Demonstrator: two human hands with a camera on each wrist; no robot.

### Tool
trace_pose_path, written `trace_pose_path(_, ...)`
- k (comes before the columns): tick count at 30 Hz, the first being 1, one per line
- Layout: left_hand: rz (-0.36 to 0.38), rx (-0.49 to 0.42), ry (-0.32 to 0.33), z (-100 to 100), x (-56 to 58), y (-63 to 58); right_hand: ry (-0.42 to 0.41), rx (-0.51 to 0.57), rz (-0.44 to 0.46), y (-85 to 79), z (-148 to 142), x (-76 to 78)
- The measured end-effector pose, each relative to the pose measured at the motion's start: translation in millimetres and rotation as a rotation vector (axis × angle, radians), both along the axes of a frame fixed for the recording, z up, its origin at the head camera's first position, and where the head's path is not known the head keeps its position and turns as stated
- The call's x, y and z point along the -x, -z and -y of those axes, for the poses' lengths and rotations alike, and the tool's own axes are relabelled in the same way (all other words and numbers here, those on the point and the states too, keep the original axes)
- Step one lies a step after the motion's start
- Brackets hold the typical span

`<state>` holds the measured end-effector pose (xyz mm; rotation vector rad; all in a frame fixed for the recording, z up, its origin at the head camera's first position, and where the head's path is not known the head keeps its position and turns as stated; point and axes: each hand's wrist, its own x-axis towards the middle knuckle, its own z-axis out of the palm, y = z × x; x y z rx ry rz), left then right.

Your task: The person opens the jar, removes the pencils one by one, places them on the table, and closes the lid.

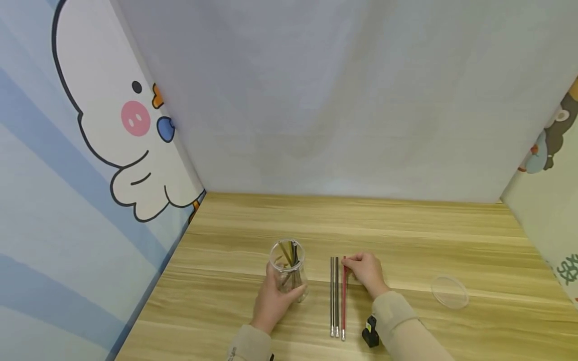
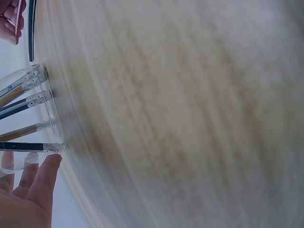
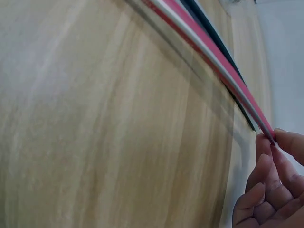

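A clear jar [image 1: 300, 281] stands on the wooden table with several dark and yellowish pencils [image 1: 295, 255] inside. My left hand [image 1: 272, 303] holds the jar, thumb on its near right side and fingers around the left. The left wrist view shows the fingertips against the jar and the pencils' capped ends [image 2: 52, 147] at its base. To the jar's right, my right hand [image 1: 368, 271] pinches the far end of a red pencil [image 1: 344, 301] between thumb and fingers. Beside it on the table lie two dark pencils [image 1: 336, 296], side by side, their eraser ends towards me.
A clear round lid [image 1: 450, 292] lies on the table [image 1: 496, 250] to the right. A small black block [image 1: 370, 333] sits by the right sleeve. A pale cloth wall [image 1: 343, 125] closes off the back; printed panels stand at both sides.
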<state>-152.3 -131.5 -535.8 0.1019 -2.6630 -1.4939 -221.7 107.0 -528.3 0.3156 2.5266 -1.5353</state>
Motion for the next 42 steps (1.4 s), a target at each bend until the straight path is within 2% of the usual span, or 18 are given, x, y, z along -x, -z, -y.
trace_pose_path(7,0.002,-0.013,0.012,-1.0,0.6,0.3,-0.013,-0.045,0.013,6.0,0.4,4.3)
trace_pose_path(13,0.002,0.0,0.005,-0.1,0.5,0.1,-0.04,-0.161,-0.005,7.1,3.2,4.7)
trace_pose_path(16,0.0,-0.001,0.004,0.2,0.6,-0.1,-0.039,-0.185,-0.005,5.6,4.6,4.5)
trace_pose_path(30,-0.014,0.005,0.009,0.2,0.4,1.4,-0.054,-0.24,-0.002,4.9,4.6,4.9)
trace_pose_path(42,-0.02,0.002,0.005,0.2,0.1,1.6,-0.073,-0.241,0.0,5.5,4.1,5.3)
